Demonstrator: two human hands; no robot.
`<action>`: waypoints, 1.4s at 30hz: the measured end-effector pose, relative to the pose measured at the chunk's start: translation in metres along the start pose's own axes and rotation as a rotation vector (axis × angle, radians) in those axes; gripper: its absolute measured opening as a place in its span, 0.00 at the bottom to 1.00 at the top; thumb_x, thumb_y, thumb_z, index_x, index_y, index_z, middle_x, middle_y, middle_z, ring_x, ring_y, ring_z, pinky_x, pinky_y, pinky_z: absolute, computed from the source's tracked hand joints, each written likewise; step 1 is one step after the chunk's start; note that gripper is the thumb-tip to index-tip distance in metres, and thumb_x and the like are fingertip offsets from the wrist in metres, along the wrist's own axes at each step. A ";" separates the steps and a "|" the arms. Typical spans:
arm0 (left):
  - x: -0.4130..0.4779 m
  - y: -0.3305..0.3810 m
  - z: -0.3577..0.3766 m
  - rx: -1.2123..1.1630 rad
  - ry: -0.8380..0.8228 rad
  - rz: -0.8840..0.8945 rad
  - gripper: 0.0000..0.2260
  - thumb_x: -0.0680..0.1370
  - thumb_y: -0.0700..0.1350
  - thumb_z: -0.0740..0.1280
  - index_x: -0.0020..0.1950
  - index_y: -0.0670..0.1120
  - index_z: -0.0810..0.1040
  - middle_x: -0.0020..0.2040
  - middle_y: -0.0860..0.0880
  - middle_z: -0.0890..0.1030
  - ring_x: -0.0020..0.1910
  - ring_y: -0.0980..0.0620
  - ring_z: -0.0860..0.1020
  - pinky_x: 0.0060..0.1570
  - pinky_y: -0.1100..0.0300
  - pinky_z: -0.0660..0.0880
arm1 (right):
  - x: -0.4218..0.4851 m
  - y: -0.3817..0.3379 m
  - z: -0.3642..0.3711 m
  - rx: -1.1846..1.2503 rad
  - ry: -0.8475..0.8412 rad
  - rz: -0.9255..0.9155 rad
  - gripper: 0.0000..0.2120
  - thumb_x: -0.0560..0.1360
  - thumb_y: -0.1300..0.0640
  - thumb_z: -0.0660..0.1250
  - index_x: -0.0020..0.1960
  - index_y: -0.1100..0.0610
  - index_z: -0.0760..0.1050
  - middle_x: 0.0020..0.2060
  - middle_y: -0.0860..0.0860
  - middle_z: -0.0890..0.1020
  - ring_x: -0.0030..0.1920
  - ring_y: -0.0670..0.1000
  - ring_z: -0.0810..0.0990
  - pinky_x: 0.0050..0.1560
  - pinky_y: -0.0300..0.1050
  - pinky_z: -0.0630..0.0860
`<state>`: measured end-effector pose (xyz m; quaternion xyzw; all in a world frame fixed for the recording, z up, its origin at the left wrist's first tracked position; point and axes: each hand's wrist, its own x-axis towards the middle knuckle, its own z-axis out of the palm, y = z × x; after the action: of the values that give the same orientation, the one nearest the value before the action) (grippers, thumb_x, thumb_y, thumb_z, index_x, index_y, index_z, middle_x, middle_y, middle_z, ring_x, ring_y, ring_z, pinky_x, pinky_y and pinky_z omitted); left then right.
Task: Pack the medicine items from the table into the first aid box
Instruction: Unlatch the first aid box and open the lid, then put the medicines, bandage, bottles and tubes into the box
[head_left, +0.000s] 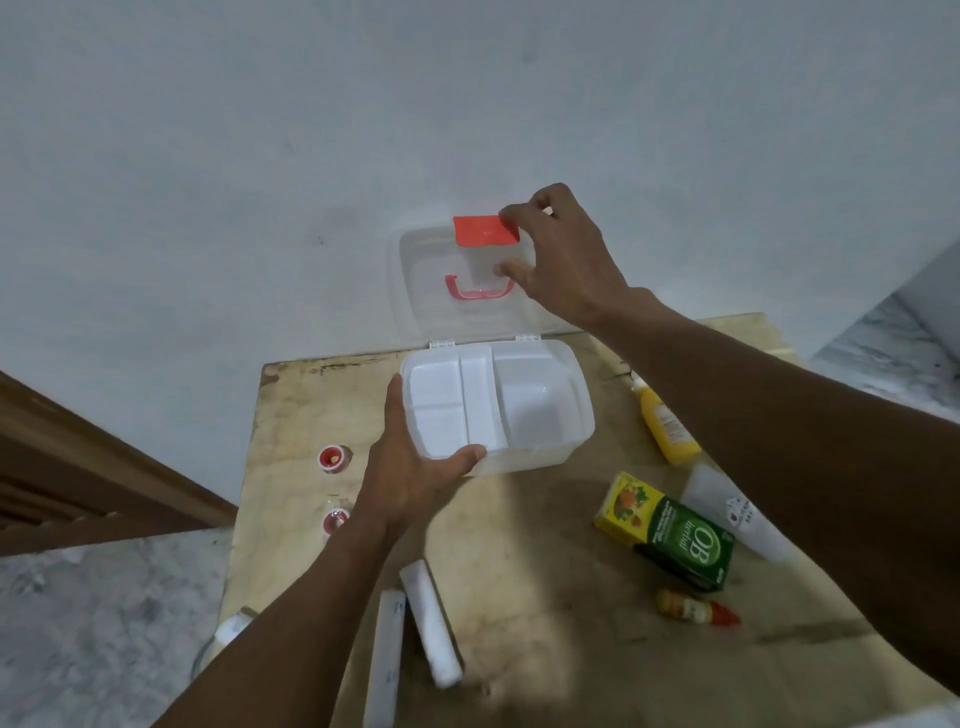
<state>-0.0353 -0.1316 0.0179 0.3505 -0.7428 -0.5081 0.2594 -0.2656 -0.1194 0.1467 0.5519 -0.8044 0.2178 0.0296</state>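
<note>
On the table (519, 545), open white first aid box (524, 460), left fingers (399, 400) gripping it, right fingers (519, 214) holding lid (426, 291).

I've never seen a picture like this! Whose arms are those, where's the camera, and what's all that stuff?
No machine here: those are a person's two arms. The camera sits on their head and looks down, so you see what they see. The left hand grips the white box at its corner. The right hand holds the lid up. No medicine is in the box yet. On the table lie a yellow bottle, a green carton, two white tubes and two red pots.
</note>
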 end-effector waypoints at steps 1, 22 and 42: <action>0.000 0.000 0.000 0.002 0.001 -0.001 0.41 0.65 0.54 0.79 0.71 0.61 0.57 0.58 0.68 0.72 0.56 0.68 0.75 0.40 0.75 0.75 | -0.004 0.000 0.001 -0.001 0.005 0.011 0.23 0.75 0.53 0.74 0.68 0.57 0.75 0.63 0.58 0.72 0.59 0.58 0.77 0.59 0.43 0.72; -0.006 -0.001 -0.003 0.074 -0.007 -0.052 0.45 0.69 0.52 0.79 0.77 0.54 0.54 0.62 0.57 0.71 0.58 0.53 0.71 0.54 0.58 0.71 | -0.245 0.036 0.013 -0.194 -0.441 0.540 0.35 0.73 0.44 0.73 0.75 0.54 0.66 0.68 0.56 0.71 0.67 0.60 0.70 0.62 0.58 0.74; -0.005 -0.003 0.000 0.160 -0.011 -0.085 0.46 0.70 0.55 0.78 0.78 0.53 0.52 0.73 0.50 0.67 0.70 0.44 0.68 0.66 0.47 0.70 | -0.271 0.063 -0.001 -0.229 -0.419 0.437 0.33 0.72 0.45 0.72 0.72 0.58 0.68 0.65 0.57 0.73 0.64 0.58 0.70 0.62 0.53 0.72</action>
<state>-0.0312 -0.1285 0.0151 0.3984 -0.7668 -0.4597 0.2050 -0.2166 0.1372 0.0499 0.3923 -0.9117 0.0089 -0.1222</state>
